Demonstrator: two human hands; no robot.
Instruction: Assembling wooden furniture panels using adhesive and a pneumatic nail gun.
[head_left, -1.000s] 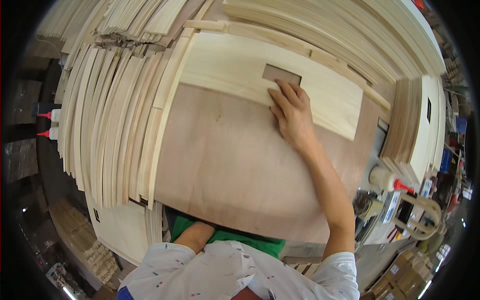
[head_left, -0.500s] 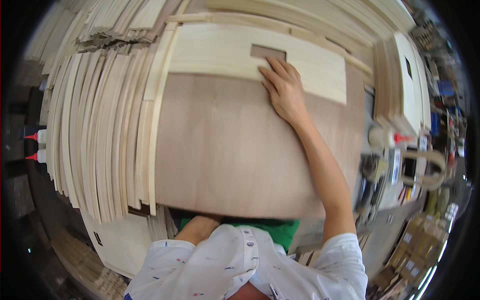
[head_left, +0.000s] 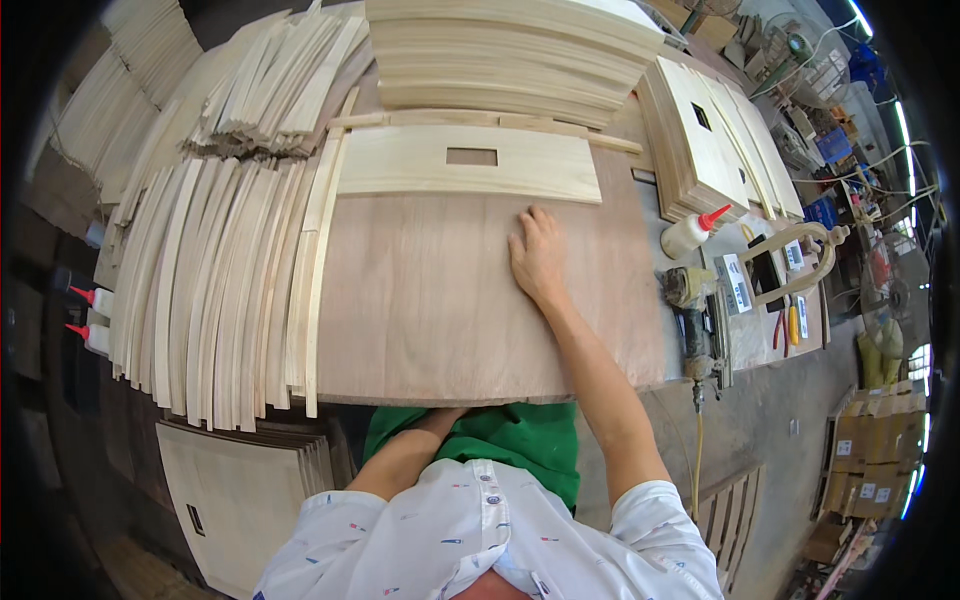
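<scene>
My right hand [head_left: 539,252] rests on the brown plywood board [head_left: 440,310], fingers loosely apart and holding nothing. Just beyond its fingertips lies a pale wooden panel [head_left: 400,165] with a small rectangular cutout. Wood strips edge that panel at the far side, and a long strip [head_left: 318,270] runs along its left end. My left hand [head_left: 447,415] reaches in beneath the board's near edge, by the green apron [head_left: 520,440]. Its fingers are hidden there, so what it touches cannot be seen.
Many thin wooden strips [head_left: 200,300] are packed on the left. A tall stack of boards [head_left: 500,60] stands behind, cutout panels [head_left: 670,140] at right. Nearby are a red-tipped glue bottle [head_left: 686,236], a nail gun [head_left: 692,320] with its hose and a curved wooden frame [head_left: 815,262].
My right hand has left the panel's cutout and come nearer, onto the brown board. The view has shifted, showing more of the far stacks. My left hand stays below the edge.
</scene>
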